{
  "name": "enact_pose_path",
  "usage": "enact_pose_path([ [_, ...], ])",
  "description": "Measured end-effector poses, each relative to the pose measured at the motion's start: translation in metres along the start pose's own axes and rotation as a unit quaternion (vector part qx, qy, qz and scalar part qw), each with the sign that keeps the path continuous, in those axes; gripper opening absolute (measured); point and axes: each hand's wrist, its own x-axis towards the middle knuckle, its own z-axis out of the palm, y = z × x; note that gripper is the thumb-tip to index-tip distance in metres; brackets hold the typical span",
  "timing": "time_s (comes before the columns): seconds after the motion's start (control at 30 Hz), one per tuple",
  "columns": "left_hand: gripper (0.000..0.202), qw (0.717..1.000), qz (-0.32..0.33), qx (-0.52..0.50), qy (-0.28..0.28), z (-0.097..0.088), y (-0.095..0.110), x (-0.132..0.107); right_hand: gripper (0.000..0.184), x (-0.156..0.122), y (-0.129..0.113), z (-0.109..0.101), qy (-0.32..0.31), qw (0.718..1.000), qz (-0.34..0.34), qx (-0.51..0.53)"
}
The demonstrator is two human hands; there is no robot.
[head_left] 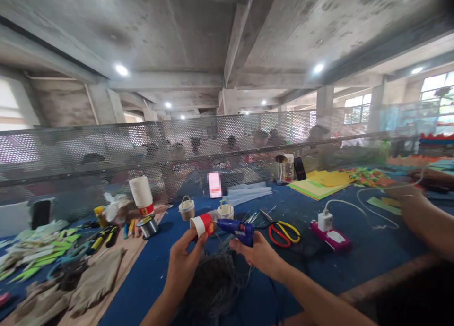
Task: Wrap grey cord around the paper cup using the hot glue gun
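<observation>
Head: cup between both hands

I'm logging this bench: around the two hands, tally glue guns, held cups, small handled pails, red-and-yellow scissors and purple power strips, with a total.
Glue gun, in the right hand: 1
Held cup, in the left hand: 1
Small handled pails: 2
Red-and-yellow scissors: 1
Purple power strip: 1
Total: 6
</observation>
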Motion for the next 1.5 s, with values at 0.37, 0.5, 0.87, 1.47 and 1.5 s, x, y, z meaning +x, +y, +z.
enact_pose_path([
  [0.37,0.034,0.999,0.029,0.018,-0.008,-0.0005,0.0056,-0.0006,0.048,0.003,0.0062,0.0,0.006,1.0,-0.022,-0.004],
  [0.5,0.032,0.997,0.049,0.055,-0.007,0.0005,0.0058,-0.0004,0.047,0.0033,0.0062,-0.0007,0.0,1.0,-0.031,0.001],
  [0.87,0.033,0.996,0.052,0.065,-0.012,-0.0003,0.0067,-0.0011,0.048,0.001,0.0016,-0.0014,0.0,1.0,-0.029,-0.007],
  [1.47,0.035,0.998,0.046,0.052,-0.012,0.0007,0.0056,-0.0003,0.049,0.0042,0.0078,-0.0001,0.011,1.0,-0.003,0.003],
  [1.5,0.035,0.998,0.047,0.052,-0.012,0.0005,0.0062,-0.0002,0.048,0.0042,0.0083,-0.0003,0.012,1.0,-0.006,0.001],
])
